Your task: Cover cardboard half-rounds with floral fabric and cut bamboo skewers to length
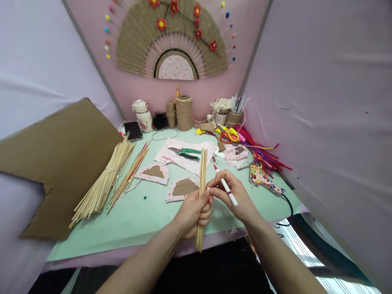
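Observation:
My left hand (199, 208) is wrapped around a thin bundle of bamboo sticks (203, 171), held upright above the table's front edge. My right hand (234, 194) is close beside it, holding a white marker (228, 188) with its red tip bare and pointing up and away. The right thumb and fingertips meet at a small white piece by the left thumb; I cannot make out what it is. Just beyond the hands lie two half-round cardboard pieces edged with pink dotted cloth, a nearer one (176, 199) and a farther one (165, 175).
Left are a large tied bundle of sticks (99, 185), red-marked sticks (130, 173) and a cardboard sheet (76, 163). Green-handled pruning shears (190, 153) rest on cloth. Scissors (229, 134), pipe cleaners (260, 149) and a glue gun (265, 179) lie right. Twine (184, 114) stands behind.

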`<state>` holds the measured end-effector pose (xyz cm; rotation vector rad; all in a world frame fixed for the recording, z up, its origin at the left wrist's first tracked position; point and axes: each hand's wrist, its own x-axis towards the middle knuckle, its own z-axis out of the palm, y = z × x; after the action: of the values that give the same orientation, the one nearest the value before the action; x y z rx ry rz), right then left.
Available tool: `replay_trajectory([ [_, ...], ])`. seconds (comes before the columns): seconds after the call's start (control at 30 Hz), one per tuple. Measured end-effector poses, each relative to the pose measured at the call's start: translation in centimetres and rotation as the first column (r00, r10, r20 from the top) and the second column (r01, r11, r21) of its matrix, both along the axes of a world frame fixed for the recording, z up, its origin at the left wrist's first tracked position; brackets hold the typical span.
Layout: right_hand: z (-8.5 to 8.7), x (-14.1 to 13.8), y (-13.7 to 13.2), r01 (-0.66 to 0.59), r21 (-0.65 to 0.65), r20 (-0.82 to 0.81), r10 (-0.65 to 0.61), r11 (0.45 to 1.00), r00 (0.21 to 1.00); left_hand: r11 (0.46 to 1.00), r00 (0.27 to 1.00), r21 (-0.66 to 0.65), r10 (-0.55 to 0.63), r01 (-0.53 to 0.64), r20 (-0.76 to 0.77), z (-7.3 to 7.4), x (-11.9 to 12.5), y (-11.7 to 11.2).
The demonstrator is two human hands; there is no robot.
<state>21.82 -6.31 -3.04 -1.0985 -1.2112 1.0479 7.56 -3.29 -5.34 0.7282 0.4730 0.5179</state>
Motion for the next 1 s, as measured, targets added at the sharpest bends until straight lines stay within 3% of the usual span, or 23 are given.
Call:
replay_trajectory([
  [0.1, -0.6, 1.0, 0.7, 0.054, 0.005, 0.025, -0.054, 0.999, 0.998, 1.0, 0.998, 0.019, 0.021, -0.02, -0.056, -0.3, 0.3, 0.2],
  [0.17, -1.4, 2.9, 2.0, 0.215, 0.025, 0.185, -0.216, 0.976, 0.959, 1.0, 0.993, 0.005, 0.029, -0.028, -0.116, -0.7, 0.3, 0.4],
  [0.23, -2.3, 5.3, 3.6, 0.377, 0.043, 0.468, -0.352, 0.925, 0.81, 0.999, 0.981, -0.028, 0.034, -0.04, -0.191, -1.1, 0.1, 0.6],
  [0.3, -3.3, 7.4, 5.1, 0.427, -0.001, 0.769, -0.272, 0.904, 0.578, 0.997, 0.967, -0.054, 0.047, -0.062, -0.249, -1.3, -0.5, 0.6],
  [0.4, -4.4, 8.6, 6.0, 0.467, 0.005, 0.862, -0.24, 0.884, 0.446, 0.991, 0.952, -0.066, 0.093, -0.117, -0.291, -1.2, -2.3, 0.6],
  [0.5, -4.8, 7.0, 5.1, 0.454, 0.127, 0.895, -0.299, 0.882, 0.332, 0.974, 0.932, -0.096, 0.163, -0.204, -0.325, -0.9, -5.0, 0.4],
  [0.57, -4.8, 4.9, 4.0, 0.281, 0.137, 0.89, -0.242, 0.95, 0.385, 0.957, 0.916, -0.135, 0.195, -0.255, -0.351, -0.9, -6.7, 0.4],
  [0.63, -4.9, 2.7, 3.2, -0.013, 0.086, 0.857, -0.067, 0.996, 0.511, 0.945, 0.905, -0.168, 0.203, -0.281, -0.374, -1.0, -7.8, 0.6],
  [0.7, -5.3, 1.0, 3.2, -0.234, 0.065, 0.82, 0.082, 0.97, 0.567, 0.943, 0.9, -0.185, 0.186, -0.276, -0.393, -1.2, -8.1, 1.4],
  [0.73, -5.6, 0.5, 3.6, -0.283, 0.064, 0.81, 0.116, 0.957, 0.576, 0.944, 0.897, -0.188, 0.177, -0.271, -0.405, -1.2, -8.0, 2.1],
  [0.9, -6.8, 0.5, 8.0, -0.199, 0.081, 0.804, 0.054, 0.977, 0.592, 0.963, 0.861, -0.124, 0.151, -0.239, -0.485, -1.0, -6.4, 7.5],
  [1.0, -6.7, 1.1, 10.3, -0.155, 0.094, 0.808, 0.015, 0.983, 0.589, 0.974, 0.85, -0.097, 0.128, -0.205, -0.511, -0.5, -5.8, 10.1],
])
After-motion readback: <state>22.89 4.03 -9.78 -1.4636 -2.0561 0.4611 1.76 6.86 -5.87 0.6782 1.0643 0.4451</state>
